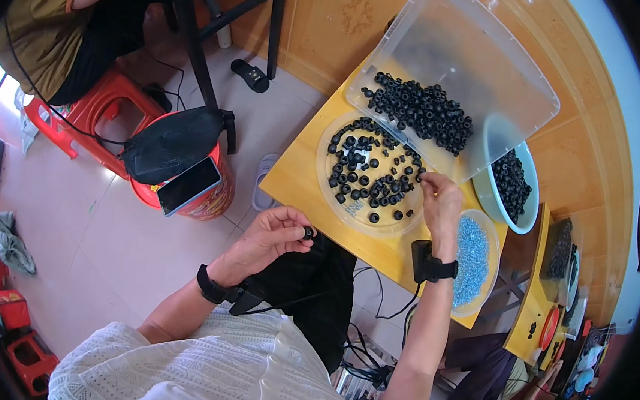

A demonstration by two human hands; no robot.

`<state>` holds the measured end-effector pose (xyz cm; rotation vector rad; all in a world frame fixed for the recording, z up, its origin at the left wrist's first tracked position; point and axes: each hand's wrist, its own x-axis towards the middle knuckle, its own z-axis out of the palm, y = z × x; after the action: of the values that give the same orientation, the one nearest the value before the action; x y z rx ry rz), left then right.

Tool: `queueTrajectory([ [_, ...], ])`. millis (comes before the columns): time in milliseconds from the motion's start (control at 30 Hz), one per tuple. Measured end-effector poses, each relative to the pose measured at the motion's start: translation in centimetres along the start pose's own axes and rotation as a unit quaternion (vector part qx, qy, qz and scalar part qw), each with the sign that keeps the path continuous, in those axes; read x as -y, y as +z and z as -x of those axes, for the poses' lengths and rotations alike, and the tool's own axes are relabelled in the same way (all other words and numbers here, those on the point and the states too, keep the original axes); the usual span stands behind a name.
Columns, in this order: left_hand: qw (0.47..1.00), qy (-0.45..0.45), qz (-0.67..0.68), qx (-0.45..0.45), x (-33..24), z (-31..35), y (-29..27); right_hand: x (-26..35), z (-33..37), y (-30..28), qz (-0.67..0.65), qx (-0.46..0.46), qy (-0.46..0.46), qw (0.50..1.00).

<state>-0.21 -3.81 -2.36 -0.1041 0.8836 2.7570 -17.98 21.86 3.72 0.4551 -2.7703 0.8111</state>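
Observation:
My left hand is closed in front of the table's near left edge, pinching a small black round part between thumb and fingers. Over the right side of a clear round tray, my right hand has its fingertips together at a small black bead-like piece. Many loose black pieces of similar kind lie spread in that tray, some with visible holes. Behind it, a tilted clear plastic box holds a heap of black round pieces.
A pale green bowl of black pieces sits right of the box. A tray of tiny blue beads lies beside my right forearm. On the left, a phone rests on a red bucket near a red stool with a person seated. Cables hang below.

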Motion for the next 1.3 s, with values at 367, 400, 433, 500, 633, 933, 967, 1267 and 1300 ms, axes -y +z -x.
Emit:
queueTrajectory([
  [367, 1.000, 0.000, -0.004, -0.002, -0.1, 0.2, 0.3, 1.8, -2.1, 4.2, 0.100, 0.073, -0.044, 0.991],
  [400, 1.000, -0.001, -0.005, -0.004, -0.1, 0.2, 0.3, 1.8, -2.1, 4.3, 0.100, 0.075, -0.039, 0.991],
  [433, 1.000, -0.002, -0.005, -0.005, -0.1, 0.2, 0.3, 1.8, -2.2, 4.3, 0.100, 0.076, -0.033, 0.992],
  [500, 1.000, -0.001, -0.004, -0.003, -0.1, 0.1, 0.2, 1.7, -2.3, 4.5, 0.099, 0.073, -0.047, 0.991],
  [633, 1.000, -0.002, 0.002, 0.001, -0.2, 0.2, 0.3, 2.7, -2.3, 3.5, 0.038, 0.045, 0.017, 0.998],
  [933, 1.000, -0.002, 0.020, 0.007, 0.1, 0.0, 0.4, 8.5, 4.4, 0.1, -0.384, 0.066, 0.135, 0.911],
  [967, 1.000, -0.007, 0.014, 0.010, 0.0, -0.2, 0.7, 9.2, 5.8, 0.0, -0.439, 0.073, 0.140, 0.884],
  [1267, 1.000, -0.015, -0.011, 0.011, 0.3, -0.3, 1.1, 13.5, 11.2, 1.1, -0.313, 0.039, 0.049, 0.948],
  [1300, 1.000, -0.015, -0.014, 0.011, 0.3, -0.3, 1.1, 13.8, 11.3, 1.1, -0.296, 0.027, 0.047, 0.954],
])
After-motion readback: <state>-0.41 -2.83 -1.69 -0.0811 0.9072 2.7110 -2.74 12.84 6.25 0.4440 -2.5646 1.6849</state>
